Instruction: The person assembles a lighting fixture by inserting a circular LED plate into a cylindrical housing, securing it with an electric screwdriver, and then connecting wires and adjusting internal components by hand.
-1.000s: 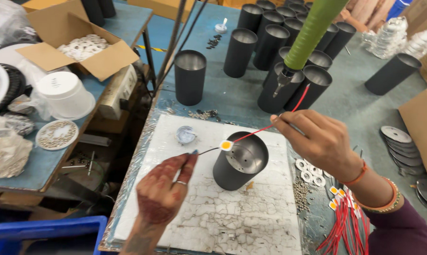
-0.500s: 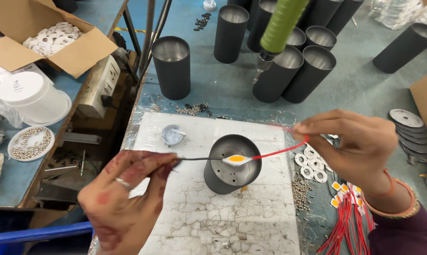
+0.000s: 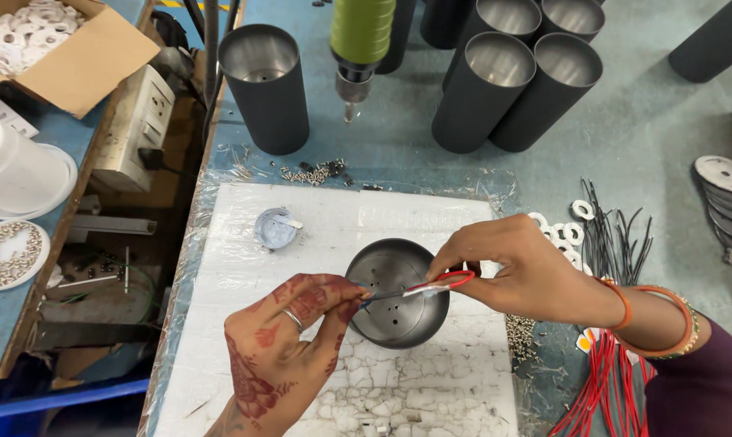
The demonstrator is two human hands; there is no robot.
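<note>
Pinching a red wire [image 3: 443, 282] over the open mouth of a dark metal can [image 3: 397, 293], the right hand [image 3: 516, 271] holds its looped end while the left hand [image 3: 289, 340] fingers nip the other tip; the can stands on the white-covered surface [image 3: 244, 243].

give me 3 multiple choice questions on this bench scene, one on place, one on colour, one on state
1. Where is the small round grey cap?
A. on the white board, left of the dark metal can
B. inside the cardboard box
C. in the right hand

2. What colour is the hanging screwdriver's grip?
A. red
B. green
C. white

3. How does the dark metal can stand?
A. lying sideways
B. crushed flat
C. holed base facing up

Answers:
1 A, it lies on the board.
2 B, the grip is green.
3 C, small holes show.
</note>
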